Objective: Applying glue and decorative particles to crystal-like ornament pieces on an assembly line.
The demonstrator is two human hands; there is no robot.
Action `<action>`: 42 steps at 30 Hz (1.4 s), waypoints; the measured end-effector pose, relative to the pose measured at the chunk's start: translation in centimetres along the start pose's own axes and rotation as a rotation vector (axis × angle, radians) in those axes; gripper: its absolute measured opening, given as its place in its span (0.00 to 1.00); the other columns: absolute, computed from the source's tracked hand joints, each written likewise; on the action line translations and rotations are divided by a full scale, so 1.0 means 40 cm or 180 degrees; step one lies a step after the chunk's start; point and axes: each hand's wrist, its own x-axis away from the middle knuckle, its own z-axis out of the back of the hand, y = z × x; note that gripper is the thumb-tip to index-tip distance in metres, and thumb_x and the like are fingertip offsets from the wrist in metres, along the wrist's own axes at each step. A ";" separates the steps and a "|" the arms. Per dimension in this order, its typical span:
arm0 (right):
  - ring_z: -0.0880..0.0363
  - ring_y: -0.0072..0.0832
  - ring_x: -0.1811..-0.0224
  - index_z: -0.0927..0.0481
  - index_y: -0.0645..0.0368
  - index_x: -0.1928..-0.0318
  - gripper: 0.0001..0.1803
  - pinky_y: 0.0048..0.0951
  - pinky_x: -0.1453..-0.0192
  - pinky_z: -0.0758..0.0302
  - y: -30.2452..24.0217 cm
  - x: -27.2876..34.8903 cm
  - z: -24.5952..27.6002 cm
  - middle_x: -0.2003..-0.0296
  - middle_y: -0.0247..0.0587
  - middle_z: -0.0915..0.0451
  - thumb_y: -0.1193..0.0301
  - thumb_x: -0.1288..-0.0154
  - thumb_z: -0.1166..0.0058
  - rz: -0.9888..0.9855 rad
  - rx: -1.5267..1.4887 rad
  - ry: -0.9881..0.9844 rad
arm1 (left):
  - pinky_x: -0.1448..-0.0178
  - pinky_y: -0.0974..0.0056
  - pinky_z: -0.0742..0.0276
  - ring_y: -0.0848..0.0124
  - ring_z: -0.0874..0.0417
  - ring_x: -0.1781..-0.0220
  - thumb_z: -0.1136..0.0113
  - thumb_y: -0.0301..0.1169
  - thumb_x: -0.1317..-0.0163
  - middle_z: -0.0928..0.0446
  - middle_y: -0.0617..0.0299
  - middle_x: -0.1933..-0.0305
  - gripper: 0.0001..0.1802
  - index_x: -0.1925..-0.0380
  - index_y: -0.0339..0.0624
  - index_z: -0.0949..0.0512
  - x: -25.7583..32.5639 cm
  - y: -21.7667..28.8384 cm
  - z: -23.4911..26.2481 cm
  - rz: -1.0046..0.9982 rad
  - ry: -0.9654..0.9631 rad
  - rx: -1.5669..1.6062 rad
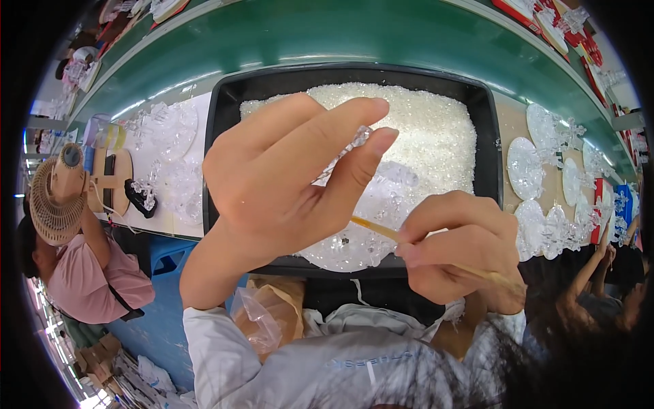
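black tray [216,136], clear white beads [436,136], green belt [340,34], tan stick [373,229]

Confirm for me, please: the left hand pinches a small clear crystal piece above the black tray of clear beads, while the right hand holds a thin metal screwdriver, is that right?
Not quite. The head view shows the right hand holding a thin wooden stick, not a metal screwdriver. The rest stands: the left hand pinches a small clear crystal piece above the black tray of clear beads.

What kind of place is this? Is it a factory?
Probably a small factory or assembly workshop. A black tray heaped with tiny clear beads sits on a long green workbench, finished clear plastic ornaments lie in rows, and another person works alongside.
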 end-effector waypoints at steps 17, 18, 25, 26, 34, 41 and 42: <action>0.16 0.42 0.70 0.22 0.65 0.56 0.24 0.32 0.67 0.18 -0.015 -0.014 0.009 0.65 0.53 0.20 0.88 0.56 0.31 0.0332 0.0102 -0.0447 | 0.79 0.73 0.41 0.76 0.33 0.82 0.27 0.20 0.48 0.26 0.61 0.80 0.13 0.60 0.33 0.15 0.000 -0.001 -0.008 -0.0098 -0.0002 0.0106; 0.16 0.42 0.69 0.22 0.65 0.55 0.23 0.32 0.67 0.18 -0.014 -0.007 0.013 0.64 0.54 0.20 0.88 0.56 0.32 0.0308 -0.0085 -0.0431 | 0.79 0.73 0.41 0.76 0.33 0.82 0.27 0.20 0.48 0.26 0.61 0.80 0.13 0.60 0.33 0.15 0.000 0.000 -0.007 -0.0088 0.0003 0.0091; 0.16 0.40 0.73 0.22 0.65 0.58 0.20 0.31 0.72 0.18 0.003 -0.008 -0.004 0.66 0.53 0.20 0.84 0.53 0.32 0.0384 -0.0018 -0.0327 | 0.80 0.73 0.41 0.77 0.33 0.83 0.27 0.20 0.48 0.27 0.61 0.81 0.13 0.61 0.33 0.15 0.002 -0.004 -0.009 -0.0161 0.0071 0.0046; 0.16 0.40 0.73 0.22 0.65 0.58 0.20 0.31 0.72 0.18 0.003 -0.004 -0.004 0.66 0.53 0.20 0.84 0.53 0.32 0.0376 -0.0006 -0.0328 | 0.80 0.73 0.40 0.77 0.33 0.83 0.27 0.21 0.48 0.27 0.61 0.81 0.13 0.61 0.33 0.15 0.000 -0.002 -0.009 -0.0153 0.0051 0.0034; 0.22 0.31 0.79 0.20 0.65 0.68 0.14 0.24 0.79 0.26 0.022 0.003 -0.027 0.74 0.45 0.22 0.83 0.62 0.38 0.0572 -0.0215 0.0278 | 0.80 0.73 0.40 0.77 0.32 0.83 0.27 0.20 0.48 0.26 0.61 0.81 0.12 0.61 0.34 0.15 0.002 -0.003 -0.008 -0.0127 0.0061 0.0019; 0.17 0.36 0.74 0.22 0.61 0.62 0.14 0.32 0.73 0.20 0.004 0.008 -0.005 0.67 0.49 0.20 0.86 0.52 0.41 0.0181 -0.0142 -0.0059 | 0.80 0.73 0.42 0.76 0.34 0.82 0.27 0.19 0.49 0.27 0.61 0.81 0.13 0.61 0.33 0.15 -0.002 0.003 -0.006 -0.0134 0.0054 -0.0042; 0.17 0.36 0.74 0.22 0.60 0.62 0.14 0.31 0.73 0.20 0.006 0.015 -0.001 0.67 0.49 0.20 0.86 0.52 0.41 0.0115 -0.0271 0.0051 | 0.80 0.73 0.42 0.76 0.34 0.82 0.27 0.19 0.49 0.27 0.61 0.81 0.13 0.61 0.33 0.15 -0.002 0.003 -0.006 -0.0140 0.0052 -0.0040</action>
